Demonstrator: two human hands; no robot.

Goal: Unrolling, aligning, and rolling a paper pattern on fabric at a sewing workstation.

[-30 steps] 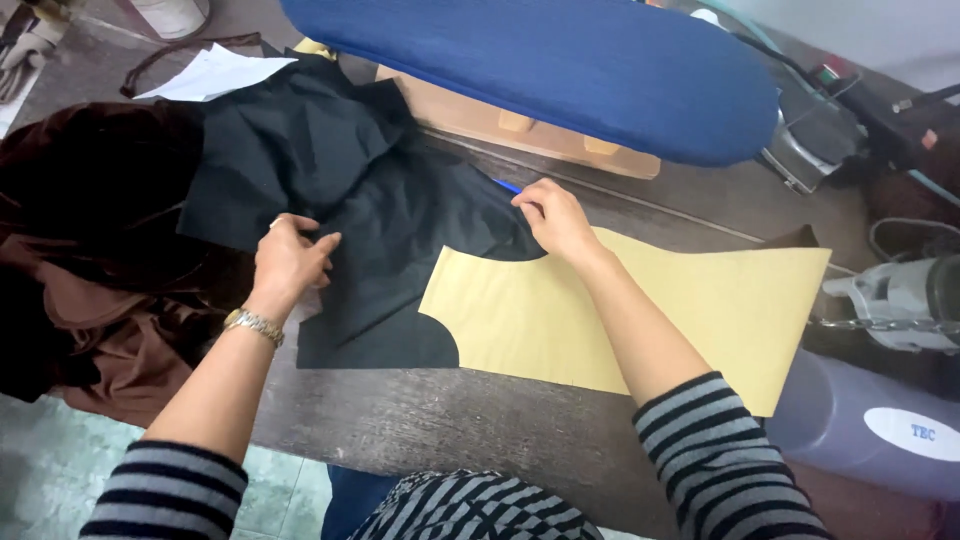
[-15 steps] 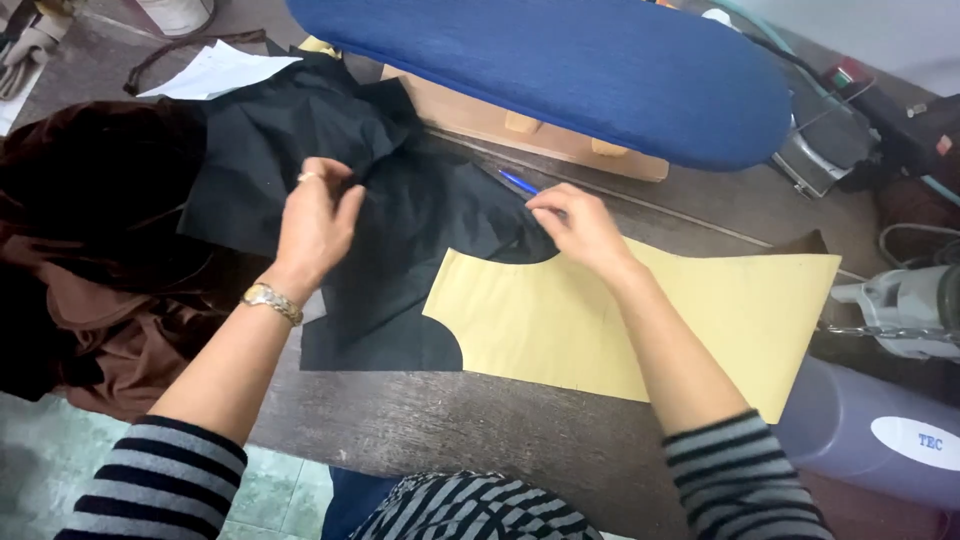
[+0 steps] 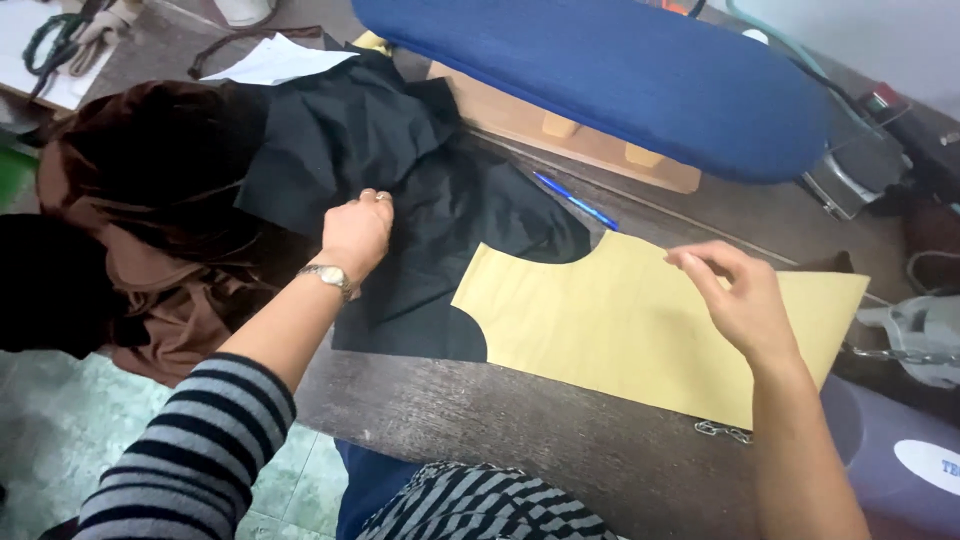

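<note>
Left hand: the left hand (image 3: pixel 358 232) is resting knuckles-up on the black fabric (image 3: pixel 440 215), fingers curled together and gathering the cloth under them; a metal wristwatch (image 3: pixel 328 277) is sitting on the wrist, a striped sleeve (image 3: pixel 190 455) covering the forearm near the camera.
Right hand: the right hand (image 3: pixel 735 295) is hovering over the upper edge of the yellow paper pattern (image 3: pixel 620 325), fingers loosely bent, thumb and forefinger drawn close; whether it is pinching the paper edge, I cannot tell.
Black fabric: lying spread on the dark wooden bench (image 3: pixel 520 435), centre-left, its right side running under the pattern's curved cut-outs.
Paper pattern: lying flat on the bench, right of centre, overlapping the black fabric at its left edge.
Far side: a blue padded ironing board (image 3: pixel 600 70) is standing on a wooden base (image 3: pixel 560 130); a blue pen (image 3: pixel 575 200) is lying just near of it.
Left side: brown cloth (image 3: pixel 150 190) is hanging bunched over the bench edge, touching the black fabric; white paper (image 3: pixel 275 62) is lying beyond.
Near right: a short metal chain (image 3: pixel 722 431) is lying just beside the pattern's near edge.
</note>
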